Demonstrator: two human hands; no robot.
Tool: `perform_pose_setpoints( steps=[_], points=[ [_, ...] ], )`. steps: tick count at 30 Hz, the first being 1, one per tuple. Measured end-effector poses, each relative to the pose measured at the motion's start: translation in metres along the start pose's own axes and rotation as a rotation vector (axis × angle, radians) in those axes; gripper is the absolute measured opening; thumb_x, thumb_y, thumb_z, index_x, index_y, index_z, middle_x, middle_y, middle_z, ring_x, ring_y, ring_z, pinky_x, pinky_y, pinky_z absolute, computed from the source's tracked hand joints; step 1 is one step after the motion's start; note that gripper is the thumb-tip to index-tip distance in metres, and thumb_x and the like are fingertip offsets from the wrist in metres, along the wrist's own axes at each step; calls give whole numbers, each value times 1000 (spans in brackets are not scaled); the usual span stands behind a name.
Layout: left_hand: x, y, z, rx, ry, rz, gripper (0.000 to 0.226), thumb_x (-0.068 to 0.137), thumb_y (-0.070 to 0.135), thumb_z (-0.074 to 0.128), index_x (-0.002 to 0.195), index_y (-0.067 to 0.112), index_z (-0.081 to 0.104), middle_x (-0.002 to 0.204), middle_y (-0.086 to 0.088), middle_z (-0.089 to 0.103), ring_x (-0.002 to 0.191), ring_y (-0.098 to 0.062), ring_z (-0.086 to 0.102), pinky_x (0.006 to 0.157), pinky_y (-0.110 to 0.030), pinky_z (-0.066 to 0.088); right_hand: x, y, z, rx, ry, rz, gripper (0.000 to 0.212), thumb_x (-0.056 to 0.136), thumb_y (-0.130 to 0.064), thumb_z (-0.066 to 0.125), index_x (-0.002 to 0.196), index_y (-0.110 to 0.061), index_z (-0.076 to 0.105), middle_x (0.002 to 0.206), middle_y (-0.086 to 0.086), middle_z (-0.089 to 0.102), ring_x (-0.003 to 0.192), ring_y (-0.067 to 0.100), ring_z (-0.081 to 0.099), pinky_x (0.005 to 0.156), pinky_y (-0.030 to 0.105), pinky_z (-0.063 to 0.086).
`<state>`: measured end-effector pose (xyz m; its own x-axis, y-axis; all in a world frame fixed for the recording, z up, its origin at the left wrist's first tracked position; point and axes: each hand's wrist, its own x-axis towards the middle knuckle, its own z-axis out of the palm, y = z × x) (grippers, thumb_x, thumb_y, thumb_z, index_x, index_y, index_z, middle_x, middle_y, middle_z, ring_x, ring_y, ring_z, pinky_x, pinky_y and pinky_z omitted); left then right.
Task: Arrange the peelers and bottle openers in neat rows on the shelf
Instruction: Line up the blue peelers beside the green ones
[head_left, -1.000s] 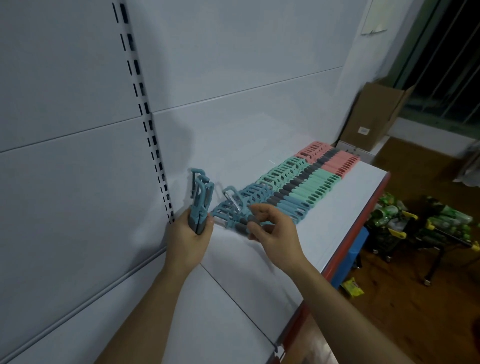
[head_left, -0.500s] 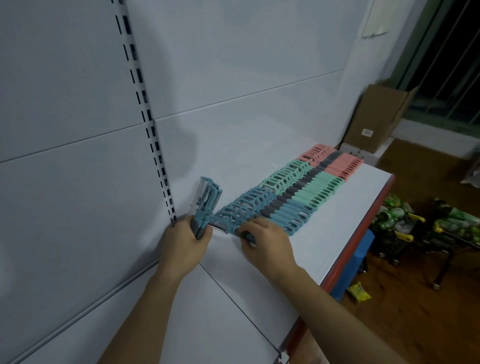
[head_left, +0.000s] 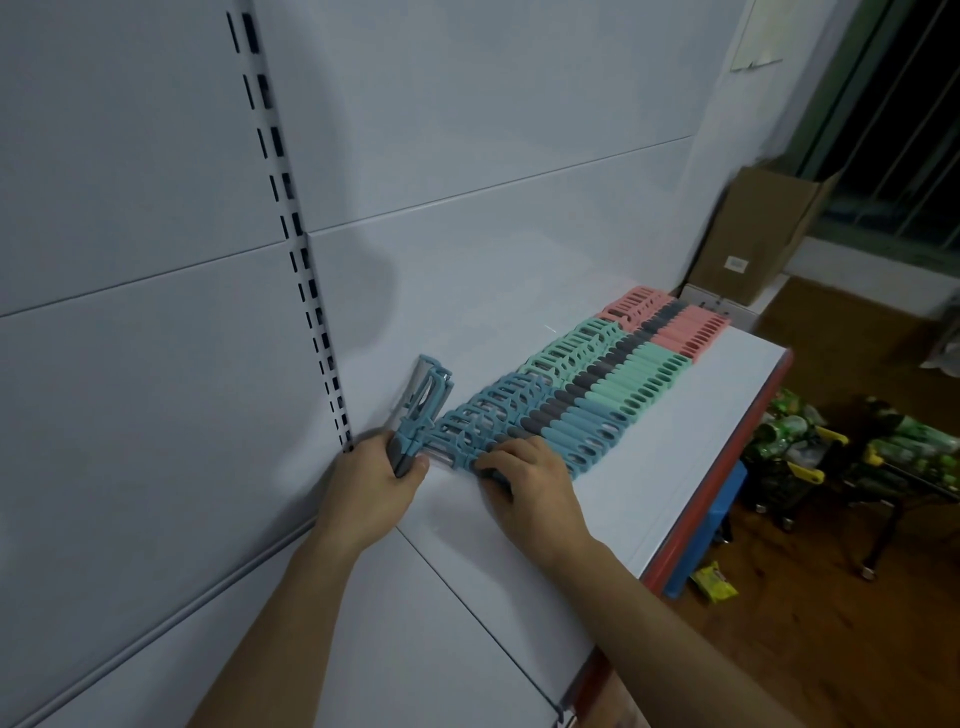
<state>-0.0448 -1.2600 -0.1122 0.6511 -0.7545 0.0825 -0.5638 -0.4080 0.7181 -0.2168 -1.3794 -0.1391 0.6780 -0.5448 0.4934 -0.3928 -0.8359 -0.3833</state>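
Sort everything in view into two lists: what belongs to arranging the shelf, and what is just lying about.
Job in hand:
blue peelers gripped by the left hand; right hand holding the nearest laid peeler; blue, green and pink rows; shelf.

Lying about:
cardboard box; yellow packet on the floor; carts of green goods.

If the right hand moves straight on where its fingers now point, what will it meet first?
Most likely the bundle of blue peelers gripped by the left hand, just beyond the row; depth is unclear.
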Motion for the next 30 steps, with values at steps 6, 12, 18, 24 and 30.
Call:
perform_pose_setpoints(
  steps=[6, 12, 18, 24, 30],
  points=[
    [-1, 0, 2, 5, 57, 12, 17, 92, 37, 68, 82, 25, 61, 72, 9, 67, 67, -3, 60, 51, -16, 38, -1, 0, 1, -27, -13, -6, 10, 94, -23, 66, 99, -24, 75, 98, -6, 68, 93, 22, 57, 76, 43, 49],
    [-4, 2, 5, -342, -79, 31, 11, 87, 31, 81, 88, 35, 71, 74, 16, 72, 68, 4, 66, 55, -10, 47, -3, -6, -5, -32, 54, 32, 16, 91, -32, 72, 104, -23, 74, 103, -6, 66, 98, 20, 55, 79, 40, 47],
    [-7, 13, 0, -660, -276, 185, 34, 66, 32, 88, 98, 39, 80, 101, 10, 79, 96, -6, 74, 76, -14, 56, 10, -35, -21, 561, 35, 270, 19, 94, -38, 65, 99, -23, 76, 93, -13, 69, 89, 5, 60, 76, 24, 49],
    [-13, 20, 3, -668, -273, 229, 15, 79, 36, 80, 93, 42, 80, 93, 4, 80, 89, -12, 76, 73, -22, 60, 16, -46, -27, 1027, -41, 394, 15, 98, -8, 63, 90, 1, 72, 83, 17, 69, 77, 21, 64, 78, 47, 58],
    [-8, 8, 7, -628, 57, 152, 23, 93, 39, 69, 79, 21, 74, 61, -3, 70, 54, -15, 68, 55, -21, 54, 16, -40, -34, 1117, 43, 508, 20, 106, -13, 49, 93, -6, 63, 82, 14, 63, 77, 24, 64, 72, 34, 59]
  ],
)
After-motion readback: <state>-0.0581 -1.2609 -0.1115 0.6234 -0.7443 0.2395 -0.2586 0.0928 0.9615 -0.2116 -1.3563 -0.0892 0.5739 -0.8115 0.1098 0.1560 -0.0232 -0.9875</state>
